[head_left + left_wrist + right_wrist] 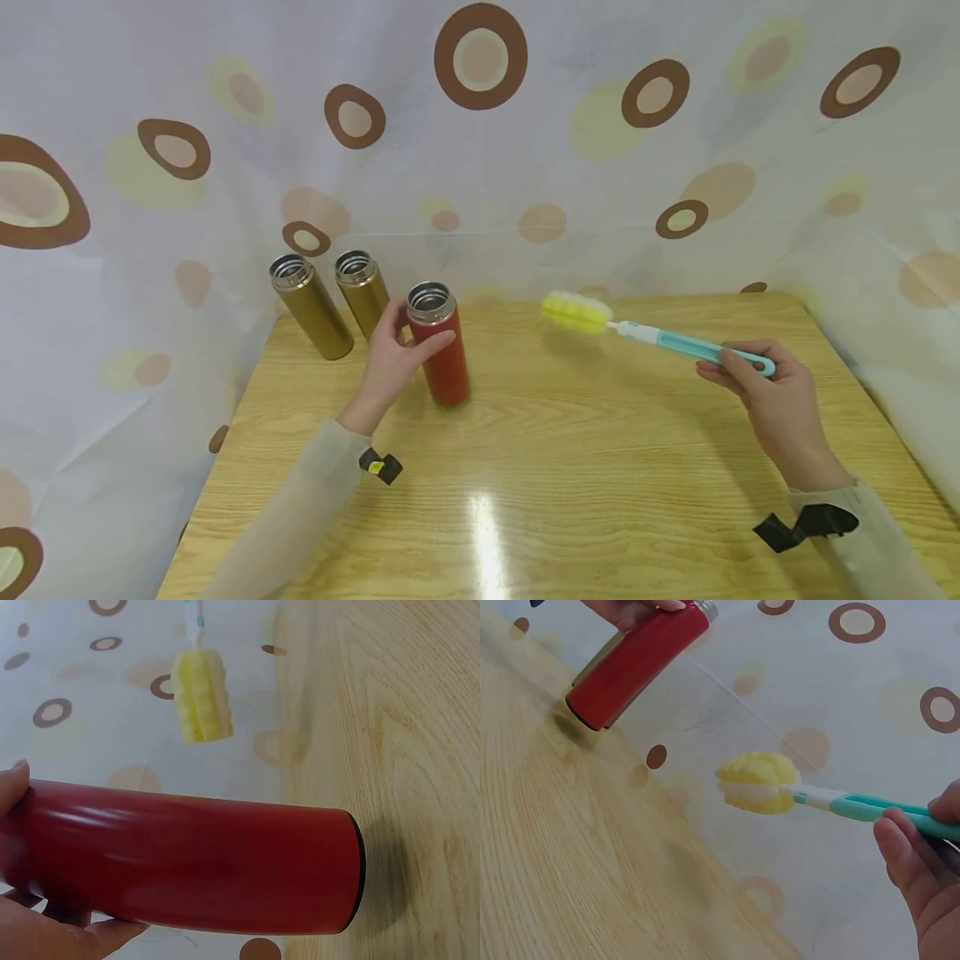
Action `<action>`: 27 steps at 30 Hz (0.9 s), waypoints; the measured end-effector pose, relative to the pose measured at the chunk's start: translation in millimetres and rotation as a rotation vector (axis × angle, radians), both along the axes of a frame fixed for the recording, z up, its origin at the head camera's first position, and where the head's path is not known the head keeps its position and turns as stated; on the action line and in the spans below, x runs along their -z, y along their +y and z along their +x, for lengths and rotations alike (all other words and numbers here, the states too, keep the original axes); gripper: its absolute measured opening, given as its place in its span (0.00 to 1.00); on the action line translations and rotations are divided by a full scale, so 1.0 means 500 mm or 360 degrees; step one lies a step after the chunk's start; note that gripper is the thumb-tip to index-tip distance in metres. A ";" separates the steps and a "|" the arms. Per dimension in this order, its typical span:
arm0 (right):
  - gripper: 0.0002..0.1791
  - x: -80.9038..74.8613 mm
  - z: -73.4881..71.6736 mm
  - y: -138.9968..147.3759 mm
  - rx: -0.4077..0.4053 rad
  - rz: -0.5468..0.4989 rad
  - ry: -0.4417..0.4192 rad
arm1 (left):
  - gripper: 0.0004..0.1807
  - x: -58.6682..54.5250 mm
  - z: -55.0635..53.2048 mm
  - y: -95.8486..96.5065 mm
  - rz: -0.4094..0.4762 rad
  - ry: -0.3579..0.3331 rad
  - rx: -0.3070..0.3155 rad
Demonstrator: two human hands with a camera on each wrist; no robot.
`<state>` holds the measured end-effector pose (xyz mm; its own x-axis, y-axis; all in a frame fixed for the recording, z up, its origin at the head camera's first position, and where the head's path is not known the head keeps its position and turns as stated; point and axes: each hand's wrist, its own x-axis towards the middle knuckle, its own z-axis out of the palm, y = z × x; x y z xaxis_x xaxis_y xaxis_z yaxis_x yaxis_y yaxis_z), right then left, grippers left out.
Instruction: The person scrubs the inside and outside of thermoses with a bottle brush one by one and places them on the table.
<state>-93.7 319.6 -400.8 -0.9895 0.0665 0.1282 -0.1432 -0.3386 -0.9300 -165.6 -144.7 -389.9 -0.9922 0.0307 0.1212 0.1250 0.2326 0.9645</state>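
A red thermos bottle (447, 367) without a lid is upright in the head view, its metal mouth facing up. My left hand (393, 350) grips it near the top, thumb across the front. In the left wrist view the red bottle (187, 859) shows its dark base just off the wood, with a shadow beside it. My right hand (780, 400) pinches the teal handle of a bottle brush (686, 342), held above the table. The yellow sponge head (757, 782) of the brush points left toward the red bottle, apart from it.
Two gold thermos bottles, one at the far left (311, 308) and one behind my left hand (362, 292), stand open-mouthed at the back left. The wooden table (600, 467) meets a patterned cloth (480, 167) at the back and sides.
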 end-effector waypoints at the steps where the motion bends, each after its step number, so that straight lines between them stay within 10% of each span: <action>1: 0.09 0.001 0.001 0.002 -0.0005 -0.0011 0.0004 | 0.36 -0.003 -0.002 0.001 -0.0009 0.0000 -0.0003; 27: 0.10 0.031 0.029 0.033 0.0104 -0.0115 0.0058 | 0.42 0.017 -0.103 0.005 -0.0029 -0.0030 -0.0286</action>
